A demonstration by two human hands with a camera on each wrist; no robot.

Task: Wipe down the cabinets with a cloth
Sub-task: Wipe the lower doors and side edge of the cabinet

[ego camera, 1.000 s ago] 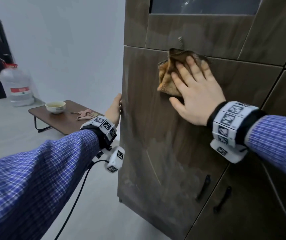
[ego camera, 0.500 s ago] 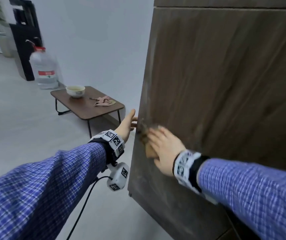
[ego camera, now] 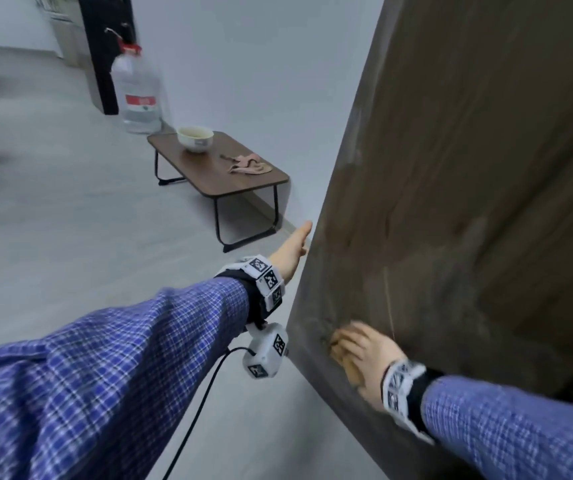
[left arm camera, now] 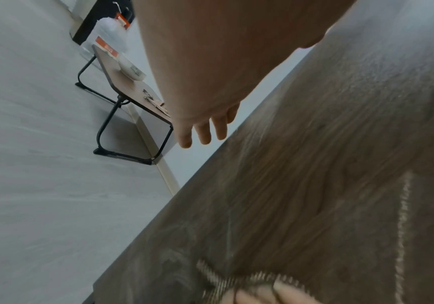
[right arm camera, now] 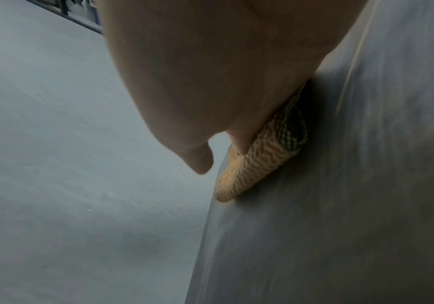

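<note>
Two hands on cabinet [ego camera: 468, 202]; right hand [ego camera: 364, 358] flat, fingers straight, pressing cloth [right arm camera: 249, 164] against door low near left edge; left hand [ego camera: 292, 251] relaxed, fingers straight, resting at cabinet's left edge higher up; low table [ego camera: 208, 168] well apart behind, bowl [ego camera: 195, 138] near far corner, rag [ego camera: 248, 165] mid-top

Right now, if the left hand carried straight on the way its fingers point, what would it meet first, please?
Probably the wall: the left hand points along the cabinet edge, past the near end of the low table. Depth is unclear.
</note>
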